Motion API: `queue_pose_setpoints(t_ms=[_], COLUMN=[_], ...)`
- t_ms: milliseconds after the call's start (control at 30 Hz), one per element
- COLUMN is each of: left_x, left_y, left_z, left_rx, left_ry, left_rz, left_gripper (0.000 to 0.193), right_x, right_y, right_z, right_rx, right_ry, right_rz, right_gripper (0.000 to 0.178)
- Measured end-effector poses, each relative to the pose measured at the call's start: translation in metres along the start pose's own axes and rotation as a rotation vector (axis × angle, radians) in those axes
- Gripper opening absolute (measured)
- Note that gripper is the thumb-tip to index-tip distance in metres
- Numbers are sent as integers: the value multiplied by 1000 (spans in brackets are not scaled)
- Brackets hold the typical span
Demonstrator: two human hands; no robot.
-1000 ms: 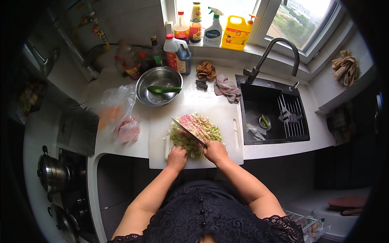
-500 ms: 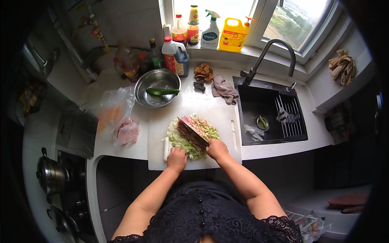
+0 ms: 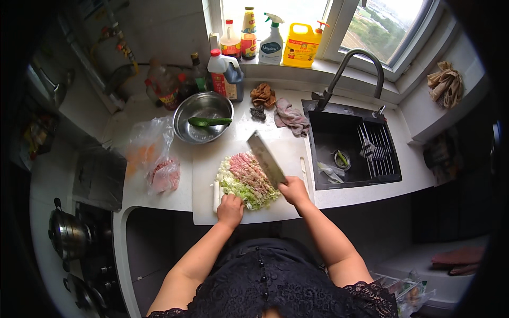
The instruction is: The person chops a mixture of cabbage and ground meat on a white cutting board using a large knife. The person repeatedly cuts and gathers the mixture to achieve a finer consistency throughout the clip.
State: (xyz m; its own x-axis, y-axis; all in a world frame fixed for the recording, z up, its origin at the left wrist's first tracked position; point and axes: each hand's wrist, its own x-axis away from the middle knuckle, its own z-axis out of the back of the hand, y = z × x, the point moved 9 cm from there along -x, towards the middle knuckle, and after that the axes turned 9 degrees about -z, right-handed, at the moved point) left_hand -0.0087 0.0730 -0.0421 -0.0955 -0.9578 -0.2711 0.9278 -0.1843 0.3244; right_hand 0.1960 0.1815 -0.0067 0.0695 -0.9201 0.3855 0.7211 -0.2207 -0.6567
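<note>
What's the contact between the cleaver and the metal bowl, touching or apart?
Apart: the head view shows bare white countertop between the cleaver and the metal bowl.

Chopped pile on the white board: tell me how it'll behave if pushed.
The chopped pile would probably scatter, being many small separate bits. Its pink part may move more as a clump, since it looks like one dense patch.

A kitchen, shown by its sink [image 3: 336, 135], faucet [image 3: 380, 79] and pot [image 3: 70, 237].
</note>
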Motion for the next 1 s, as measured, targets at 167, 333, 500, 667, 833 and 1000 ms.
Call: queue_pose_setpoints(t_ms=[167,333,500,667,833,1000], left_x=[4,5,5,3,2,6], left_y=[2,5,9,11,12,23], left_z=[-2,3,3,2,6,-5], left_rx=[34,28,60,60,51,204], left_ry=[-35,-21,-9,16,17,-158], left_rz=[-15,-43,-80,-125,-136,-116], left_gripper=[14,13,12,10,9,10], right_x=[13,21,29,11,13,33], right_y=[77,130,121,99,101,127], right_z=[13,0,-22,-10,12,-22], right_rx=[-641,-665,-785,-330,-409,-649], right_ry=[-82,-80,-114,109,72,-123], right_rz=[-290,-443,-477,-237,-323,-473], right_gripper=[20,21,20,18,20,21])
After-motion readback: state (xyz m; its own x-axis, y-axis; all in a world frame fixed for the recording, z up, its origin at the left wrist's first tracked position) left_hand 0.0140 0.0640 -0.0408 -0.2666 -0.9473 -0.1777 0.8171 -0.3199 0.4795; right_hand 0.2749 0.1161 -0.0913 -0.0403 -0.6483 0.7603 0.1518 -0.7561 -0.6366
